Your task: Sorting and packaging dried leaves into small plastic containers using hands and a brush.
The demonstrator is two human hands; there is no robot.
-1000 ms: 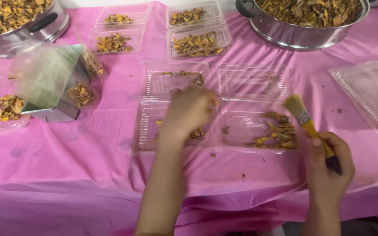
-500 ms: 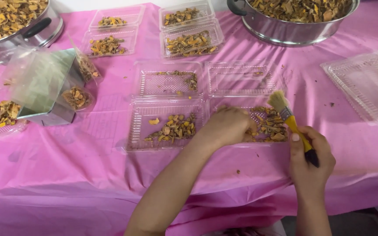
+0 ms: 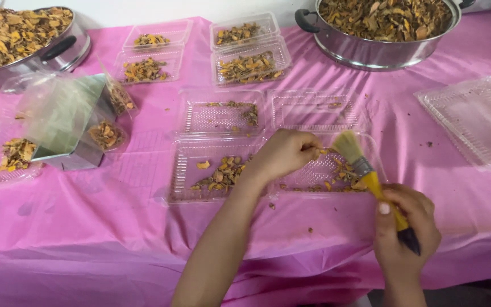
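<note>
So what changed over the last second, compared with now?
The left hand went from the left clamshell tray to the right tray and pinches the dried pieces there. The brush, still gripped by the right hand, leaned in over them. Pots and other trays unchanged.

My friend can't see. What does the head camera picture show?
A person's left hand picks at dried yellow-brown pieces in a clear plastic tray while the right hand holds a yellow-handled brush over it. A second tray of pieces lies beside it on a pink tablecloth, with two metal pots behind.
</note>
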